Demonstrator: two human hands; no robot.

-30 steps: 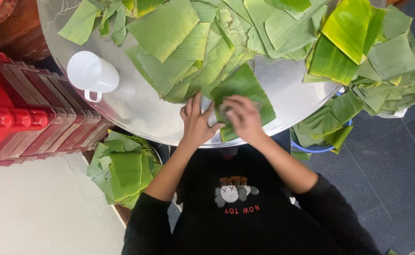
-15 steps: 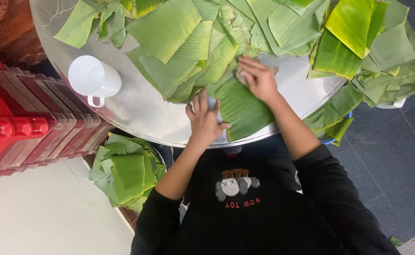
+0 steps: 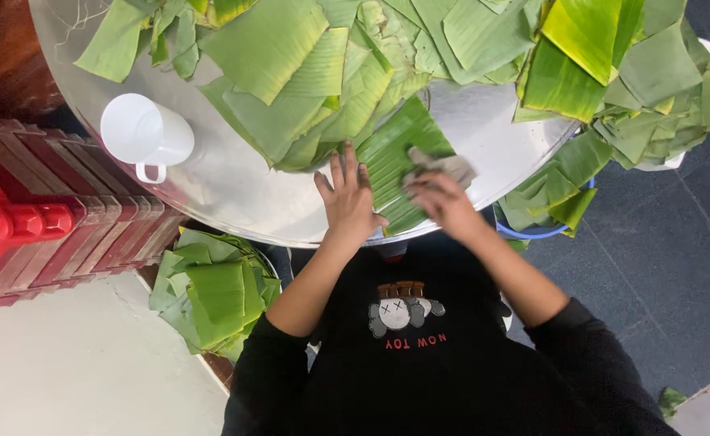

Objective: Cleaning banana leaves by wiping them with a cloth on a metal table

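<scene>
Two hands work one banana leaf [image 3: 395,157]: left hand [image 3: 349,198] flat on it, right hand [image 3: 444,202] gripping a cloth [image 3: 444,167].

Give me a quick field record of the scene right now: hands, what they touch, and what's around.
left hand: left hand flat, fingers spread, pressing the dark green banana leaf piece
right hand: right hand holding a crumpled grey cloth on that leaf
surface: round shiny metal tray
on tray: white plastic mug, heaps of cut green leaves
below tray: stack of leaves
</scene>
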